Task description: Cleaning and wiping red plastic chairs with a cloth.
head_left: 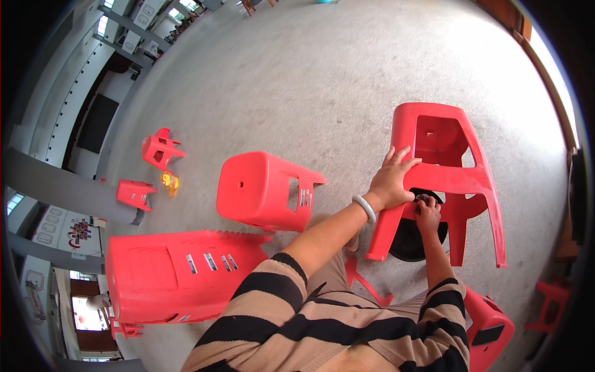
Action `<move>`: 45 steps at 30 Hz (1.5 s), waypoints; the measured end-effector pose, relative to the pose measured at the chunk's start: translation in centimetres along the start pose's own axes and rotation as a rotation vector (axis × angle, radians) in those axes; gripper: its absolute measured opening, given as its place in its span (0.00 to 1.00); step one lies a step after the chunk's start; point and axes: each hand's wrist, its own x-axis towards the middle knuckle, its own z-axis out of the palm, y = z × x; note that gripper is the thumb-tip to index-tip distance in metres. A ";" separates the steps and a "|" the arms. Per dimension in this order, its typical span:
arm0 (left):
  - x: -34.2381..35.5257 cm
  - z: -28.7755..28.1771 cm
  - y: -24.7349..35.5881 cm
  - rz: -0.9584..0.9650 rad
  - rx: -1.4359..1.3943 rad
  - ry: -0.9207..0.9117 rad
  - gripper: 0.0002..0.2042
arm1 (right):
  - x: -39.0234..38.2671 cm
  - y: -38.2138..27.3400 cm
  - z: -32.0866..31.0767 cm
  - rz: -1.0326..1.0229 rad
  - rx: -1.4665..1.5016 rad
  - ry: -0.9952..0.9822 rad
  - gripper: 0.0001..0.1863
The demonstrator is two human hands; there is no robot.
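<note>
A red plastic stool lies tipped on its side in front of me, its openings and legs facing me. My left hand, with a pale bangle at the wrist, grips the stool's left edge, thumb and fingers spread across it. Through the gap between the legs, a round black basin shows on the floor, partly covered by the stool. My right hand is over the basin's far rim, inside that gap. Its fingers are curled round something small and dark that I cannot make out.
Left of me stands another red stool, with a long stack of nested red stools nearer. Two smaller-looking stools and a yellow bag lie farther left by a grey pillar. One more stool is at my right.
</note>
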 end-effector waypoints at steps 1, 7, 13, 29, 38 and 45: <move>-0.1 0.0 -0.1 -0.004 -0.001 -0.002 0.42 | -0.2 1.1 -0.5 0.056 -0.048 -0.009 0.20; 0.0 -0.1 0.0 -0.006 -0.001 -0.015 0.42 | -1.6 5.8 -3.2 0.245 -0.267 -0.115 0.26; 0.2 0.1 0.4 -0.008 0.004 -0.003 0.42 | -1.1 2.7 0.1 0.479 -0.153 0.030 0.17; 0.2 0.0 0.3 -0.008 0.004 -0.022 0.42 | -4.2 6.4 -1.9 0.510 -0.110 0.070 0.20; 0.3 0.0 -0.2 -0.002 0.003 -0.014 0.40 | 0.2 8.5 -5.7 0.405 0.139 -0.010 0.24; 0.2 -0.2 0.0 0.000 0.001 -0.028 0.41 | 2.3 9.1 -6.8 0.116 -0.186 0.171 0.24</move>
